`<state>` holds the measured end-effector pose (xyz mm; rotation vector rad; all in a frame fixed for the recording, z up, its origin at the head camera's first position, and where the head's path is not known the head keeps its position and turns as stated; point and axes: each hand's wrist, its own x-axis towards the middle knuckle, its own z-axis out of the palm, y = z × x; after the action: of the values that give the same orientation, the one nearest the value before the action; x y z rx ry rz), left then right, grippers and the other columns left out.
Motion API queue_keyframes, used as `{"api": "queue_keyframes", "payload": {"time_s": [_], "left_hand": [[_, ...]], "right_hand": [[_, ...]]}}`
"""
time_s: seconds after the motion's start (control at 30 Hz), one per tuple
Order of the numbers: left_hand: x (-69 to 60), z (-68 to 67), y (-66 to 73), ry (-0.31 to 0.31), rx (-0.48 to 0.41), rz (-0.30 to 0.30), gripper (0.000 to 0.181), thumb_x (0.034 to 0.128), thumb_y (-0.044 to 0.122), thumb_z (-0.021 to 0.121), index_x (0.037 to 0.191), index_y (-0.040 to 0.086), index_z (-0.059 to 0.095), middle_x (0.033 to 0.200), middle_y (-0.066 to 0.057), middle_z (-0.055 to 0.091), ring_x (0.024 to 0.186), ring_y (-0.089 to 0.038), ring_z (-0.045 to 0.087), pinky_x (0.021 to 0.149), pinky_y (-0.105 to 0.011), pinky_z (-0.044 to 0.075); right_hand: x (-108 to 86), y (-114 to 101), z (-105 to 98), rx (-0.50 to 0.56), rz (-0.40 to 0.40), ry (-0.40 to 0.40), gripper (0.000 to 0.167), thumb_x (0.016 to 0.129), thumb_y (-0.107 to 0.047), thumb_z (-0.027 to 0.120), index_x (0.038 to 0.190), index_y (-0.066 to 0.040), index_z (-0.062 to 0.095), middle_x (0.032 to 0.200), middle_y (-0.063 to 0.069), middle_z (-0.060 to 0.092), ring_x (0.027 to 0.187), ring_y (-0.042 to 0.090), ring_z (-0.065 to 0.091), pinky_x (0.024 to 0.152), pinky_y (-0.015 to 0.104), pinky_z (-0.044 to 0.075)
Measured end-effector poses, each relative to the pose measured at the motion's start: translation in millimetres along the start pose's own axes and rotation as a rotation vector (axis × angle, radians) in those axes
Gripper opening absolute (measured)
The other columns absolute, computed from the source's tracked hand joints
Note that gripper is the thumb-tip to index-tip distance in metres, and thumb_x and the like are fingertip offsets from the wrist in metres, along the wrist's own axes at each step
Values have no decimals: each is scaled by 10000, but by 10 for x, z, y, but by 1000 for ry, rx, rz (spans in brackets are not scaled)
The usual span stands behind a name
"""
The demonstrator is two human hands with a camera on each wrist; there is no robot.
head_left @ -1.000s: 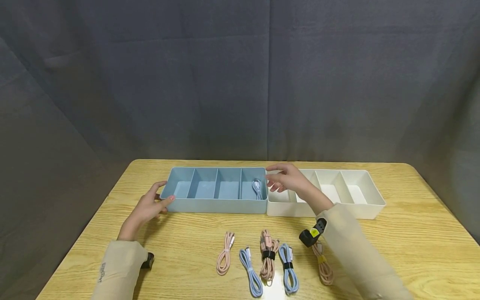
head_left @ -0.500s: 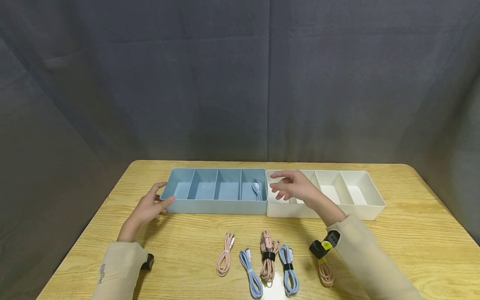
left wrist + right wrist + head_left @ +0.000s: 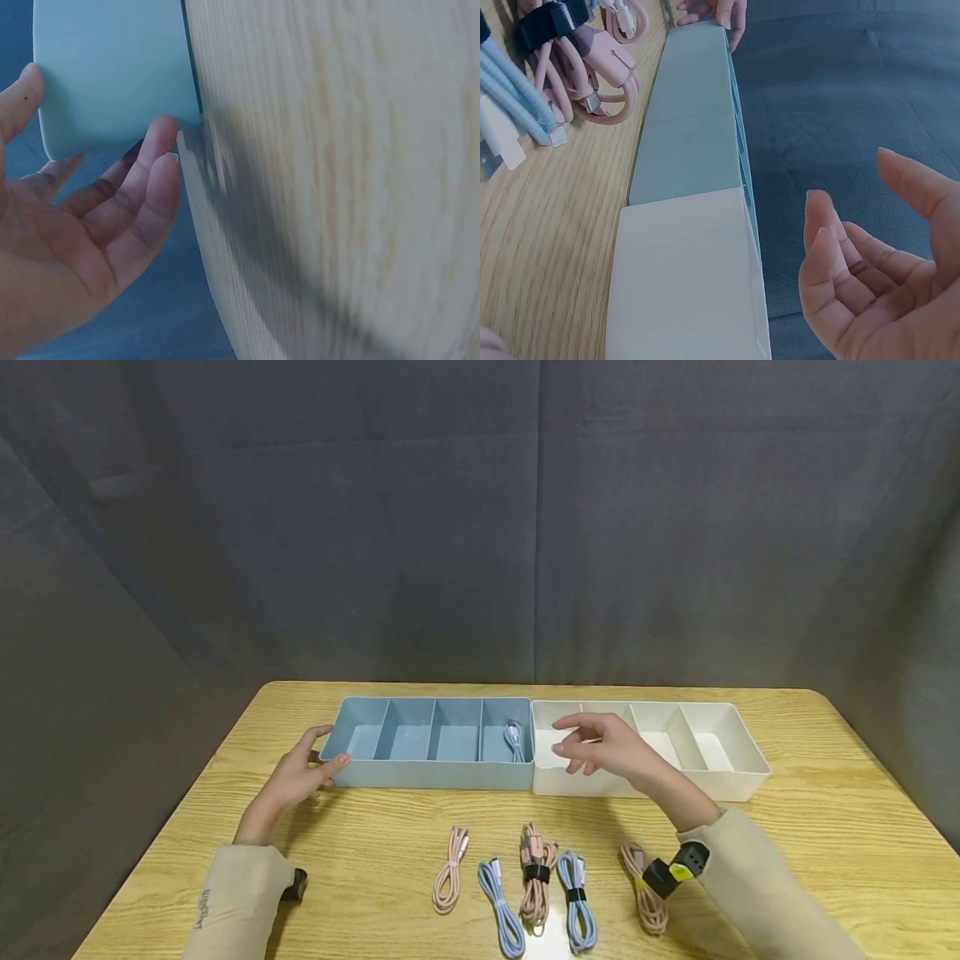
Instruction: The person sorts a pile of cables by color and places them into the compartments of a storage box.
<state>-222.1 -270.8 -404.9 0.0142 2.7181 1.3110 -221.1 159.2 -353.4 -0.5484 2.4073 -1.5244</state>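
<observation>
A blue four-compartment box [image 3: 431, 774] stands end to end with a white divided box [image 3: 577, 782]. My left hand [image 3: 296, 772] rests on the blue box's left end, thumb at the front corner; in the left wrist view the fingers [image 3: 161, 139] lie against that box [image 3: 116, 75]. My right hand [image 3: 607, 747] hovers over the white box's left part, fingers loosely bent and holding nothing. From the right wrist view, the right hand [image 3: 885, 292] is beside and apart from the white box [image 3: 686, 285]. A coiled blue-white cable [image 3: 513, 740] lies in the blue box's rightmost compartment.
Along the front of the wooden table [image 3: 360, 860] lie a pink cable [image 3: 447, 872], a blue one [image 3: 502, 910], a strapped pink bundle [image 3: 536, 881], another blue one [image 3: 577, 902] and a pink one [image 3: 651, 910] near the right wrist. A dark curtain [image 3: 450, 527] hangs behind.
My right hand has moved rightward and slightly nearer, away from the seam between the boxes, over the white box. The left hand and the cables stay where they were.
</observation>
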Motion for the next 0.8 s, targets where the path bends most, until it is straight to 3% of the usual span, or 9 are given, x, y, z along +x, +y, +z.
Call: {"api": "queue_keyframes", "payload": {"time_s": [0.17, 0.4, 0.8], "left_hand": [[-3, 2, 3, -1, -7, -3, 740, 902, 383, 554, 1448, 74, 162, 1116, -285, 473, 793, -272, 593, 584, -370, 470], [14, 10, -2, 3, 3, 4, 731, 904, 386, 549, 1446, 75, 169, 1125, -292, 475, 803, -275, 596, 582, -361, 467], [14, 18, -16, -2, -2, 17, 736, 905, 389, 547, 1445, 70, 164, 1146, -310, 451, 801, -283, 599, 598, -377, 473]], "right_hand": [[-69, 6, -28, 7, 5, -3, 479, 851, -158, 652, 1229, 88, 489, 871, 167, 614, 697, 282, 636, 592, 307, 497], [-179, 52, -63, -31, -3, -21, 485, 848, -198, 661, 1212, 82, 505, 878, 166, 618, 713, 337, 628, 585, 322, 499], [-418, 53, -125, -36, -2, -84, 498, 860, -205, 646, 1231, 84, 482, 837, 145, 605, 696, 271, 613, 586, 332, 493]]}}
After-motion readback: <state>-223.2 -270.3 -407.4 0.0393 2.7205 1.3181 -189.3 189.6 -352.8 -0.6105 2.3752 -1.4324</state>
